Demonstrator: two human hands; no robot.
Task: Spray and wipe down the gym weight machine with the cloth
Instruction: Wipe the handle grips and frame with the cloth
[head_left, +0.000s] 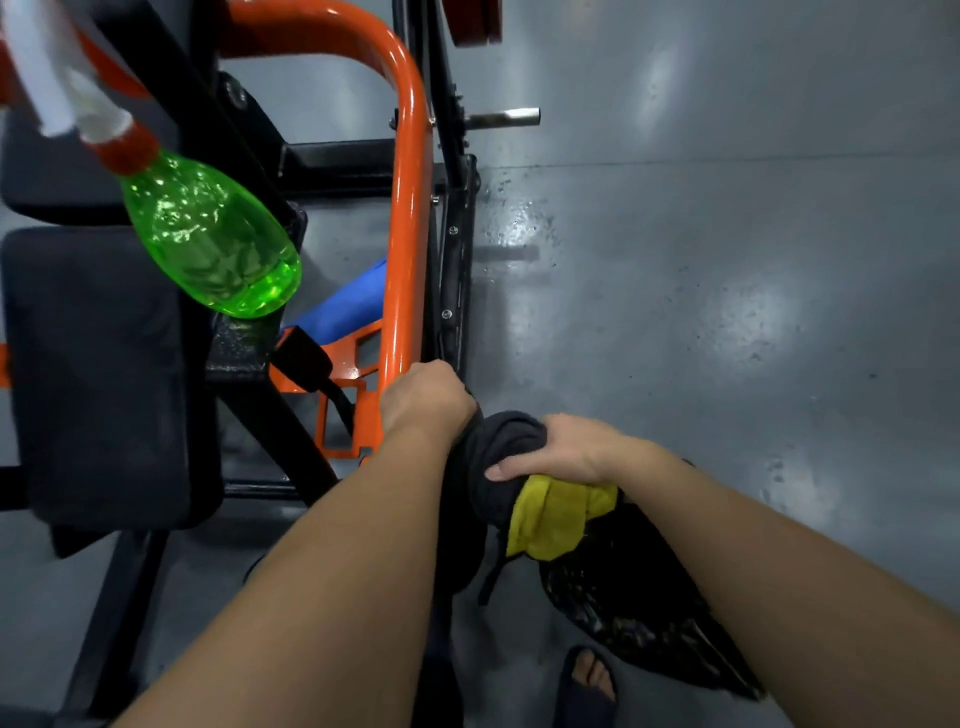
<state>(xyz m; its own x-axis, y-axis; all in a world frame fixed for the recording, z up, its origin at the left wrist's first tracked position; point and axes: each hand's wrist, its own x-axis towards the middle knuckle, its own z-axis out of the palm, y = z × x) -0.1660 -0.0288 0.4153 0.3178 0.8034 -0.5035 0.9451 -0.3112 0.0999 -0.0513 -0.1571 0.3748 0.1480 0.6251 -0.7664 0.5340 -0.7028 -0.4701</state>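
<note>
orange tube (402, 234) is running lengthwise away from the left hand (426, 400), whose fingers are hiding, so i cannot tell its grasp. right hand (563, 447) is clenching the cloth (556, 514) just beside.

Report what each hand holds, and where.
Left hand grips the orange frame tube near its lower end; right hand clutches the dark-and-yellow cloth at its bunched top.

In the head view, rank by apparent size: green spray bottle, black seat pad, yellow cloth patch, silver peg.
Largest: black seat pad
then green spray bottle, likely enlarged by nearness
then yellow cloth patch
smallest: silver peg
</note>
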